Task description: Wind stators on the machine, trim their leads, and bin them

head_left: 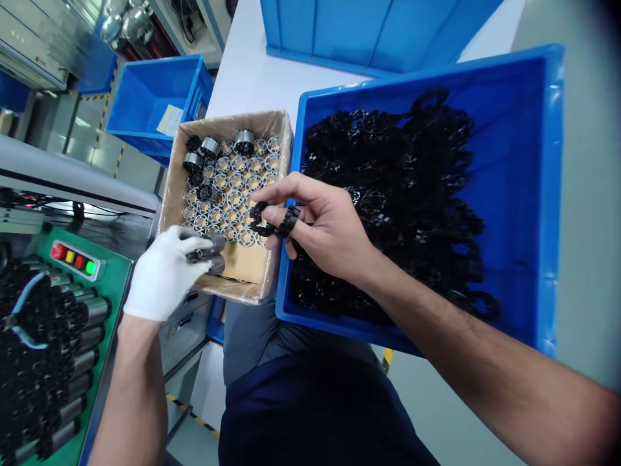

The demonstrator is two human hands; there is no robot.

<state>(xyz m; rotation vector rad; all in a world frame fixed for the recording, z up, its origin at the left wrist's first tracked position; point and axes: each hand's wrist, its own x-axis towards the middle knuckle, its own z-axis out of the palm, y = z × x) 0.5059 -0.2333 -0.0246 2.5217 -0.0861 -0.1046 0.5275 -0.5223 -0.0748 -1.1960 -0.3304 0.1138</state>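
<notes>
My left hand (165, 272), in a white glove, is closed on metal rings (213, 247) at the near left side of a cardboard box (247, 262). Rows of similar silver rings (235, 197) stand inside that box, and a few at the far left carry black plastic parts. My bare right hand (325, 226) hovers over the box's right wall. Its fingers pinch a black plastic ring (261, 219), and a second black ring (289, 221) sits around or against a finger. How many metal rings the left hand holds is partly hidden.
To the right stands a blue bin (514, 194) heaped with black plastic rings (398, 188). Another blue crate (339, 32) stands behind it. At left, a green bench (119, 278) bears finished-looking cylinders, blue-handled pliers (26, 304) and a button box (77, 259). A blue crate (150, 90) sits far left.
</notes>
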